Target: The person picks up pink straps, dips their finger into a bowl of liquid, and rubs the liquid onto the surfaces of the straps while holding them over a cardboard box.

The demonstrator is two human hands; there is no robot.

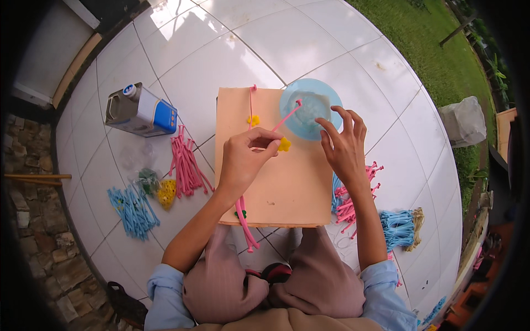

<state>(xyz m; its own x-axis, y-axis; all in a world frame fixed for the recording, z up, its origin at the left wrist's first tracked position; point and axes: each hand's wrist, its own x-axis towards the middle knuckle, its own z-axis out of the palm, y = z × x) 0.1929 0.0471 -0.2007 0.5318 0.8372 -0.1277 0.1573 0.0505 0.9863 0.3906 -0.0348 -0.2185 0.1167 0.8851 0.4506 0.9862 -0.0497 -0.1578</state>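
Observation:
My left hand [247,153] is pinched shut over the board, holding a thin pink strand [286,115] with a small knob at its far end. A yellow flower-shaped piece [284,144] shows at the fingertips, by the strand's near part. My right hand [346,143] hovers by the near right rim of a light blue bowl [296,131], fingers bent and apart. Inside the bowl is something clear or whitish that I cannot make out. Beyond my left hand, another pink strand [252,102] lies on the peach board [298,187] with a yellow flower piece [253,120] on it.
Left on the tiles stand a metal can [141,110], a pink strand bundle [186,165], a blue bundle [134,212] and a bag of yellow pieces [167,193]. Pink strands [348,209] and a blue bundle [398,229] lie right. More pink strands [247,229] overhang the board's near edge.

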